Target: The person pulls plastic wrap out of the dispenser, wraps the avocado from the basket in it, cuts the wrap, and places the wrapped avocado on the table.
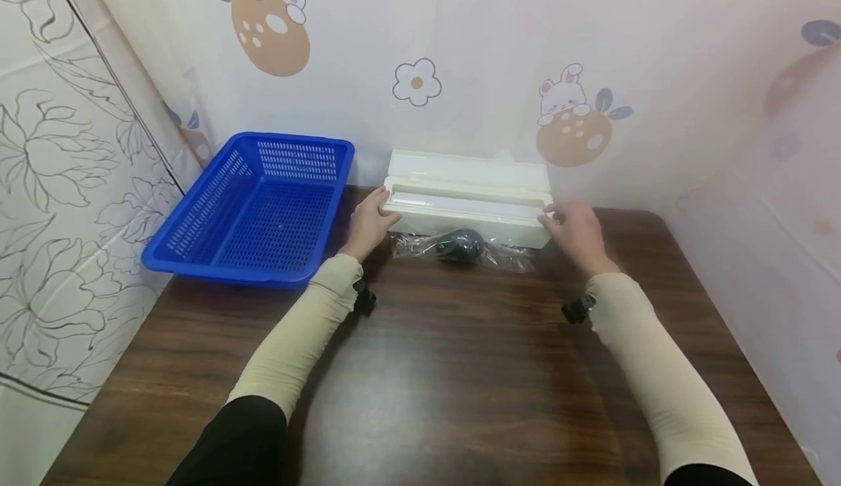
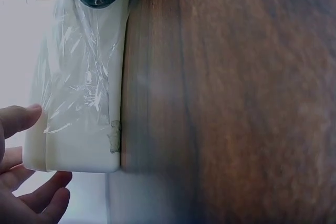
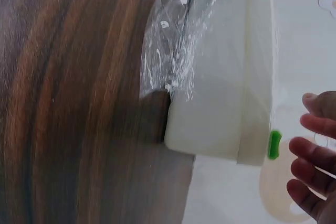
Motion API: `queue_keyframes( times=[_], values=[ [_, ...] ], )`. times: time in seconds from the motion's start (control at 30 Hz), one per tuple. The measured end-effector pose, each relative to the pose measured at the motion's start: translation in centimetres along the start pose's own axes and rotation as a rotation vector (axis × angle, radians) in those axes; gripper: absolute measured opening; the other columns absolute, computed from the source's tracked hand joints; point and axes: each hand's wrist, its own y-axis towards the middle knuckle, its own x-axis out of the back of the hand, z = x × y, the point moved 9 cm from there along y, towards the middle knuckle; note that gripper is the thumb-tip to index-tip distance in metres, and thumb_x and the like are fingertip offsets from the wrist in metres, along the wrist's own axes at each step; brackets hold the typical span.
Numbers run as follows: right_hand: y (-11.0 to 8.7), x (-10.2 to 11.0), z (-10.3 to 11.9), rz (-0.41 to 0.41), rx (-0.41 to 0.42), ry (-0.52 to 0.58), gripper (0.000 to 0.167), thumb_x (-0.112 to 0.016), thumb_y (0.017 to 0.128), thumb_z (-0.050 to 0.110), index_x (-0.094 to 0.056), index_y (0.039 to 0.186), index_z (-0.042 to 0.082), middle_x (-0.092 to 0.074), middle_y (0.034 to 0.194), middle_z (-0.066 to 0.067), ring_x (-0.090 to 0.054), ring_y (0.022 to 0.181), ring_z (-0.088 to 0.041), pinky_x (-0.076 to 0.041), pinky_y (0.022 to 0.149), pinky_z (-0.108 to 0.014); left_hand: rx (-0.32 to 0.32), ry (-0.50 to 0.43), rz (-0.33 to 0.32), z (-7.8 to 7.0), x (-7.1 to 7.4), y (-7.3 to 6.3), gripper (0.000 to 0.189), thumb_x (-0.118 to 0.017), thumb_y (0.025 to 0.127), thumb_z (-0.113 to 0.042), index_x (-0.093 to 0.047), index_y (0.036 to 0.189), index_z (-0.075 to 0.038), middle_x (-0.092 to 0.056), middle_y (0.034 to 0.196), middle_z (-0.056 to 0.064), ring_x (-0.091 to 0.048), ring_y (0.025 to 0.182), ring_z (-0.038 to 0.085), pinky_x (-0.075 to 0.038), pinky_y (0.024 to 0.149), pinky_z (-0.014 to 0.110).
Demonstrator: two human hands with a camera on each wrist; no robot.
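Note:
A long white cling film dispenser (image 1: 427,221) stands at the back of the table, its lid (image 1: 469,170) raised. My left hand (image 1: 368,227) grips its left end, thumb (image 2: 18,118) on the front edge and fingers around the end. Beside the right end is my right hand (image 1: 578,234); in the right wrist view its fingers (image 3: 310,153) are loosely bent and apart from the box, near a small green tab (image 3: 274,145). Against the dispenser's front lies a dark green, rounded thing (image 1: 461,245) in clear film (image 1: 509,258), its kind unclear.
A blue plastic basket (image 1: 305,256) with slotted sides sits on the left of the brown wooden table (image 1: 453,369). A patterned curtain (image 1: 486,48) hangs right behind the dispenser.

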Motion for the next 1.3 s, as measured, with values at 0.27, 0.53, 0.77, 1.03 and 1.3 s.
queue_keyframes(
  times=[0.27, 0.53, 0.77, 1.03, 1.3],
  values=[
    [-0.6, -2.5, 3.1, 0.099, 0.146, -0.063, 0.022, -0.063, 0.092, 0.014, -0.072, 0.099, -0.004, -0.07, 0.097, -0.024, -0.061, 0.094, -0.039, -0.046, 0.088, -0.054, -0.005, -0.025, -0.033, -0.1, 0.1, -0.3, 0.052, -0.074, 0.087, -0.027, -0.06, 0.132, -0.008, -0.05, 0.145, 0.015, -0.047, 0.134, 0.032, -0.039, 0.11, 0.049],
    [-2.3, -4.8, 9.3, 0.087, 0.328, -0.06, 0.023, -0.071, 0.087, 0.015, -0.073, 0.106, 0.001, -0.068, 0.09, -0.017, -0.058, 0.085, -0.033, -0.05, 0.071, -0.045, 0.012, -0.047, -0.047, 0.0, 0.2, -0.3, 0.049, -0.075, 0.086, -0.026, -0.062, 0.13, -0.008, -0.054, 0.141, 0.014, -0.049, 0.132, 0.029, -0.04, 0.109, 0.047],
    [-2.2, -6.8, 11.0, 0.123, 0.395, -0.094, 0.035, -0.077, 0.083, 0.021, -0.069, 0.113, 0.004, -0.065, 0.099, -0.013, -0.055, 0.091, -0.029, -0.047, 0.076, -0.041, 0.021, -0.056, -0.039, 0.1, 0.1, -0.1, 0.05, -0.074, 0.086, -0.027, -0.061, 0.131, -0.009, -0.055, 0.14, 0.013, -0.049, 0.131, 0.029, -0.04, 0.109, 0.046],
    [-2.0, -8.0, 10.5, 0.141, 0.398, -0.104, 0.046, -0.079, 0.082, 0.028, -0.065, 0.12, 0.006, -0.064, 0.105, -0.012, -0.058, 0.096, -0.03, -0.05, 0.082, -0.044, 0.036, -0.066, -0.028, 0.4, 0.0, -0.1, 0.052, -0.074, 0.086, -0.028, -0.06, 0.133, -0.01, -0.055, 0.14, 0.014, -0.049, 0.131, 0.03, -0.039, 0.11, 0.044],
    [-1.9, -8.5, 10.1, 0.141, 0.381, -0.092, 0.053, -0.08, 0.08, 0.029, -0.062, 0.125, 0.007, -0.063, 0.106, -0.013, -0.059, 0.094, -0.029, -0.05, 0.082, -0.044, 0.038, -0.052, -0.031, 0.4, 0.0, 0.0, 0.053, -0.074, 0.086, -0.028, -0.059, 0.134, -0.01, -0.054, 0.14, 0.013, -0.05, 0.131, 0.03, -0.039, 0.11, 0.044]
  ],
)
